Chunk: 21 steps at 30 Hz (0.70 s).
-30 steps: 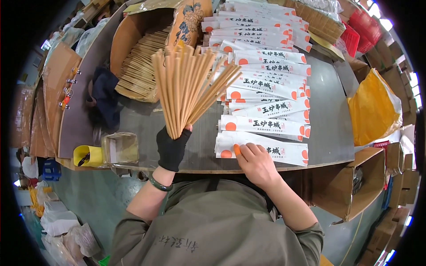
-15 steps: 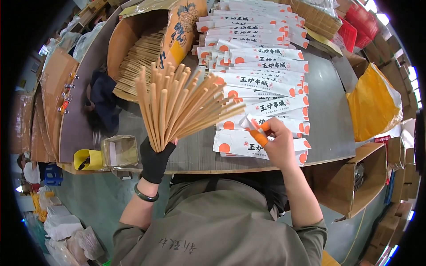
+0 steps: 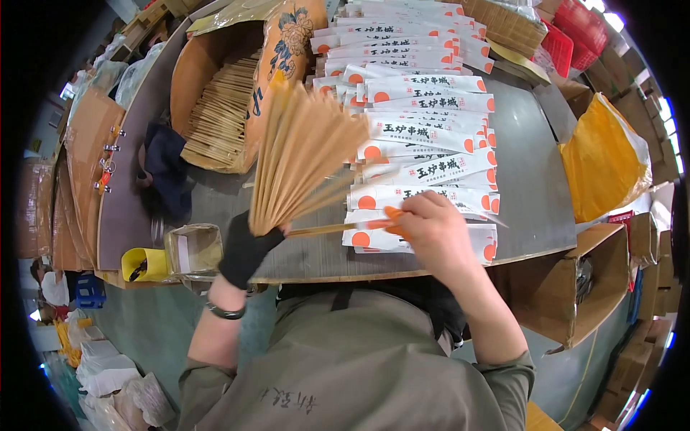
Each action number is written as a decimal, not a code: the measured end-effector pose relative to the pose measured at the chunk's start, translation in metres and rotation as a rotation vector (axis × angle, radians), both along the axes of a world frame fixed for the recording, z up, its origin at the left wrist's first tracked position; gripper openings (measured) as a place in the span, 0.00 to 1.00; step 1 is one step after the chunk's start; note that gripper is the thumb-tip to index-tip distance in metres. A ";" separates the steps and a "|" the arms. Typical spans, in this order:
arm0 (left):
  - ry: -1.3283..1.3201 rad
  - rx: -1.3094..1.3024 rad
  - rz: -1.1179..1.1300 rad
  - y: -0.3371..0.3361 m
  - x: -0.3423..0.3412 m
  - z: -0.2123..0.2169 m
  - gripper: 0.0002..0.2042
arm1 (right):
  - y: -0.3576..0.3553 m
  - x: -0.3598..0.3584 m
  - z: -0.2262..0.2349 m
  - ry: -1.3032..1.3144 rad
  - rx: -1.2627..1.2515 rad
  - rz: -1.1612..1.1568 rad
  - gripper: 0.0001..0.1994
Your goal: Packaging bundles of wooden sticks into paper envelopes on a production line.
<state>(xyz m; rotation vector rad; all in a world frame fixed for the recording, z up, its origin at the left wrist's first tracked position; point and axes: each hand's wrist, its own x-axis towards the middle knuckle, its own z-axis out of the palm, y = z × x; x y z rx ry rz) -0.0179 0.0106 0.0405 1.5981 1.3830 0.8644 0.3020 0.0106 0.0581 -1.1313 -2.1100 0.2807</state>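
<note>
My left hand point(image 3: 248, 248), in a black glove with bare fingertips, is closed round the lower ends of a fanned bunch of wooden chopsticks point(image 3: 309, 154). The bunch is smeared by motion. My right hand point(image 3: 440, 231), with orange covers on its fingers, pinches a narrow white paper sleeve point(image 3: 375, 224). One or two chopsticks point(image 3: 320, 230) run level from my left hand to the sleeve's mouth; how far they go in is hidden. Beneath my right hand lie many overlapping white paper sleeves point(image 3: 442, 169) with orange dots.
An open cardboard box point(image 3: 188, 100) of chopsticks lies at the far left. Dark cloth point(image 3: 167, 169), a yellow holder point(image 3: 144, 264) and a small taped box point(image 3: 194, 248) are along the left side. A yellow sack point(image 3: 604, 161) and an open carton point(image 3: 575, 287) stand at the right.
My right hand has moved left and turned, bringing the sleeve to the chopstick ends. The fanned bunch has swung right, and one or two chopsticks now lie level between my hands.
</note>
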 end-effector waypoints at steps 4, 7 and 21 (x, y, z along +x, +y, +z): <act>-0.725 -0.152 0.147 0.000 0.092 0.003 0.07 | 0.000 -0.052 -0.004 -0.287 0.117 0.196 0.02; -0.437 0.112 0.161 0.023 0.072 -0.025 0.08 | 0.014 -0.025 -0.018 -0.216 0.178 -0.024 0.11; -0.136 0.055 0.368 -0.001 0.031 -0.039 0.15 | -0.032 -0.006 -0.061 -0.077 -0.012 0.025 0.12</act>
